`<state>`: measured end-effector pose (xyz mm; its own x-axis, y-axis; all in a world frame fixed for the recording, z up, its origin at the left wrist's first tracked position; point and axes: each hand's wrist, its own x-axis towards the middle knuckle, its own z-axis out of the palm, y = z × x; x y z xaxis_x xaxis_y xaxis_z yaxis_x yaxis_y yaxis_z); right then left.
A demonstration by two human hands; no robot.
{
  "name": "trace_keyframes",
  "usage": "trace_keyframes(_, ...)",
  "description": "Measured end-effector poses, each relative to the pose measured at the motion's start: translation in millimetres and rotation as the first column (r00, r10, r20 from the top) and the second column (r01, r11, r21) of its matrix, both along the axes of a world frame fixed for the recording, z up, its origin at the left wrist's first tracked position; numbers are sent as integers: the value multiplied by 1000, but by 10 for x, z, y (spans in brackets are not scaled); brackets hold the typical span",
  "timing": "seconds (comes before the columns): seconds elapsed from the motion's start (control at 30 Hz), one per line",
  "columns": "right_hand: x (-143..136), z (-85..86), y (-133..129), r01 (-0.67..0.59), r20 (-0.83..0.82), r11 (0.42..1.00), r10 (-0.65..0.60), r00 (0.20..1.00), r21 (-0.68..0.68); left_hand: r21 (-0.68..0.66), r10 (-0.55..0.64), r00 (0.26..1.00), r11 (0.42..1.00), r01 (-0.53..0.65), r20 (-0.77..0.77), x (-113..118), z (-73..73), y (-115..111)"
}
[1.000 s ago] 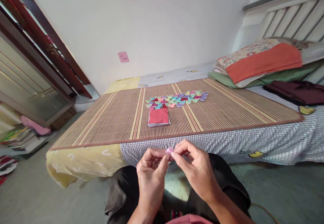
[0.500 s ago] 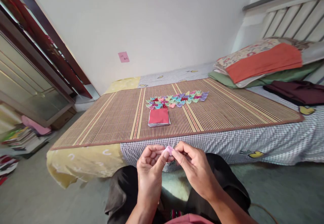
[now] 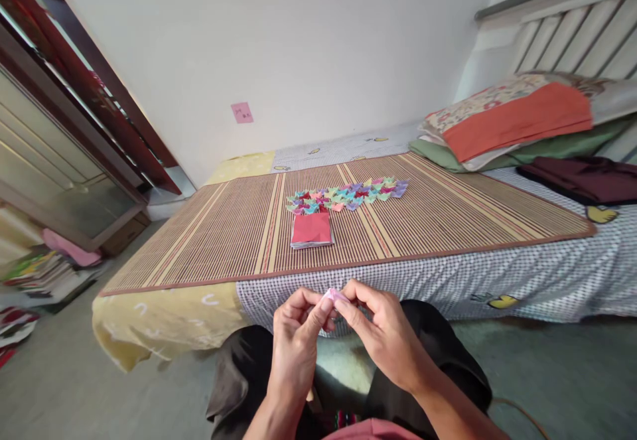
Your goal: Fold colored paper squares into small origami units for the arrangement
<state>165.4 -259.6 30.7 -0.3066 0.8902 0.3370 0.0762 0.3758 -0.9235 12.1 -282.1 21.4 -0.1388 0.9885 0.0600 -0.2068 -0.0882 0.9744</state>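
A small folded pink paper [image 3: 333,293] is pinched between my two hands, just in front of the bed's edge. My left hand [image 3: 298,324] grips its left side with thumb and fingers. On the other side, my right hand [image 3: 375,320] holds it with the thumb on top; my fingers hide much of the paper. Beyond them on the mat lies a stack of square paper [image 3: 312,229] with a red sheet uppermost. Right behind the stack, several small folded paper pieces [image 3: 353,194] in many colours are set out in rows.
A striped bamboo mat [image 3: 219,241] covers the bed, over a checked sheet [image 3: 423,287]. Pillows [image 3: 517,125] and a dark folded cloth [image 3: 587,180] lie at the right. A pink note [image 3: 241,113] is on the wall. Books [image 3: 40,274] are piled on the floor at left.
My fingers have shifted slightly on the pink paper, which now looks narrower and more peaked. The things on the bed have stayed where they were.
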Motion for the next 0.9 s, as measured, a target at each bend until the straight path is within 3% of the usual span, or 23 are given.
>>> trace_keyframes(0.27,43,-9,-14,-45,-52,997,42,998,-68,-13,-46,996,999,47,75,8,-5,27)
trace_keyframes(0.63,28,-29,-45,-20,56,1000,19,998,12,-16,7,998,1000,-8,-70,22,49,-24)
trace_keyframes(0.9,36,-6,-63,-44,33,999,45,998,-12,0,-17,1000,1000,17,-18,50,54,-35)
